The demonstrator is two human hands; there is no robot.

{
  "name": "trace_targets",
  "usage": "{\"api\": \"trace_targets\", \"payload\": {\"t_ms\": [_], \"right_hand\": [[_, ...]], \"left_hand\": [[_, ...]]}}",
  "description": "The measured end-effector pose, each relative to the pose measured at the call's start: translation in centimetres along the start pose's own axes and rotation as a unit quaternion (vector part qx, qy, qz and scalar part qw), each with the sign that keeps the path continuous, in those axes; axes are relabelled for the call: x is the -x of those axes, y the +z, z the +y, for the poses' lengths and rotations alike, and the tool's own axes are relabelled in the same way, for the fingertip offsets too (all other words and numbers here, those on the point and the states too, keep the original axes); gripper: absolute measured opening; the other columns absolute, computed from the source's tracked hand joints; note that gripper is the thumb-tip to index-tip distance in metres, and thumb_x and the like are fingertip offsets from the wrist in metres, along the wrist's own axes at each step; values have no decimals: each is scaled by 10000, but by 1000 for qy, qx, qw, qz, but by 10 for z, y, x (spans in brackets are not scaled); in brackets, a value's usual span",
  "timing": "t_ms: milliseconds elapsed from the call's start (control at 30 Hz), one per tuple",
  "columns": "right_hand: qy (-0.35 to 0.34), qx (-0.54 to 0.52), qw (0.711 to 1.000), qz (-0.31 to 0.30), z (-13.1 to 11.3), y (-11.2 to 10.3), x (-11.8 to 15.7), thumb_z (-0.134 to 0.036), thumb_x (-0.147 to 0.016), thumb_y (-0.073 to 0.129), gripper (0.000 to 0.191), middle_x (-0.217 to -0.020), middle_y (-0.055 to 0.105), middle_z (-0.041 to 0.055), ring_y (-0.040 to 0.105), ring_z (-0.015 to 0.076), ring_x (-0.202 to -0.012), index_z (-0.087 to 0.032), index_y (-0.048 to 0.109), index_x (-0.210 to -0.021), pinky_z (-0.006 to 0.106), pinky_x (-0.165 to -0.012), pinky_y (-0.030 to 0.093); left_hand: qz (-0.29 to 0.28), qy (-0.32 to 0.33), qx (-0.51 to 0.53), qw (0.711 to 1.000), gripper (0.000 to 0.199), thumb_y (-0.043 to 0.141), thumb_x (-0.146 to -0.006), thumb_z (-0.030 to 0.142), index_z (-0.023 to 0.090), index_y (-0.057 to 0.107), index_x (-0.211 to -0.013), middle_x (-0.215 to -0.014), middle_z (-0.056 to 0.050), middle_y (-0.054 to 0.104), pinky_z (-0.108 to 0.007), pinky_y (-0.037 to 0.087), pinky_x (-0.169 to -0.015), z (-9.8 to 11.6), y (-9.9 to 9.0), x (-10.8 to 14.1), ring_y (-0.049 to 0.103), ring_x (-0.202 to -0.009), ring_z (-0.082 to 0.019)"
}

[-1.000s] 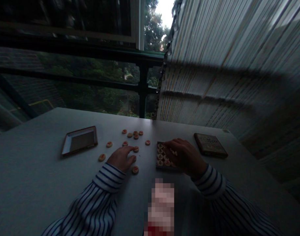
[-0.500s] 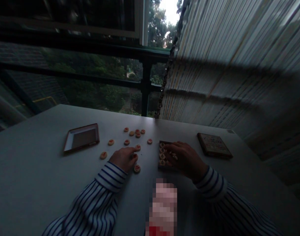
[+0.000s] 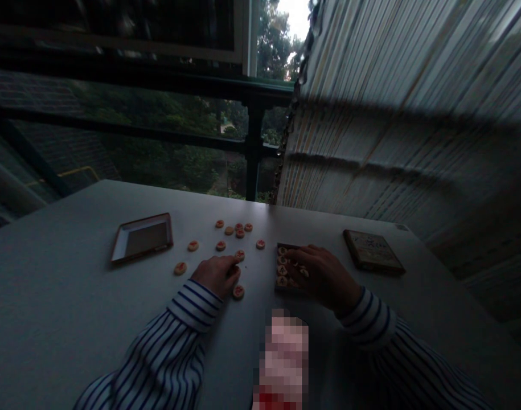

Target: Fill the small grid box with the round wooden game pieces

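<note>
Several round pieces with red markings lie loose on the white table, among them one at the front (image 3: 238,292) and one at the far left (image 3: 180,268). My left hand (image 3: 217,274) rests among them, its thumb and index finger pinched on a piece (image 3: 236,272) that they mostly cover. A shallow box (image 3: 284,288) to the right holds round pieces with dark markings (image 3: 282,270). Over this box is my right hand (image 3: 322,276), fingers bent down onto the pieces and hiding its right part; what its fingertips hold, if anything, is hidden.
An open, shallow tray-like lid (image 3: 171,230) lies on the table (image 3: 93,296) at the left. At the right is a flat, closed-looking box (image 3: 373,251) with writing on top. A railing (image 3: 254,136) and a striped curtain (image 3: 371,85) stand beyond the table's back edge.
The left thumb and index finger have closed further over the piece, which now shows less. My right hand has hardly moved over the box.
</note>
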State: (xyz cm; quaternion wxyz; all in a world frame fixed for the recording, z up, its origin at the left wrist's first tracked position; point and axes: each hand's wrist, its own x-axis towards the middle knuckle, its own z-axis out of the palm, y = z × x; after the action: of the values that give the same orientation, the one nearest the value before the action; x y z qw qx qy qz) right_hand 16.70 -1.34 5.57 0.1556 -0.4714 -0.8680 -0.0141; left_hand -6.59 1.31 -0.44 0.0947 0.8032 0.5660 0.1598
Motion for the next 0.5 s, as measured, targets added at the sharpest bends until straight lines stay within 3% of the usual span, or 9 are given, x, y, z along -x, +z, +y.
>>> {"api": "trace_targets", "payload": {"t_ms": [233,500], "right_hand": [[-3,-3,1000,-4,1,0,1,-243,-823,443,169,-825,619,51,537,148,-777,-195,568,-926,273,-686,371],[-1,-4,1000,5,0,-1,1,-242,-812,462,166,-806,620,57,539,151,-771,-185,582,-912,270,-681,373]], "left_hand": [[21,14,-8,1000,322,469,-721,231,171,589,-1014,-875,-78,664,-310,444,-697,2,0,0,607,-786,-209],[87,46,40,994,295,495,-676,162,163,573,-960,-849,-59,656,-303,456,-732,4,-2,-3,604,-787,-182]]}}
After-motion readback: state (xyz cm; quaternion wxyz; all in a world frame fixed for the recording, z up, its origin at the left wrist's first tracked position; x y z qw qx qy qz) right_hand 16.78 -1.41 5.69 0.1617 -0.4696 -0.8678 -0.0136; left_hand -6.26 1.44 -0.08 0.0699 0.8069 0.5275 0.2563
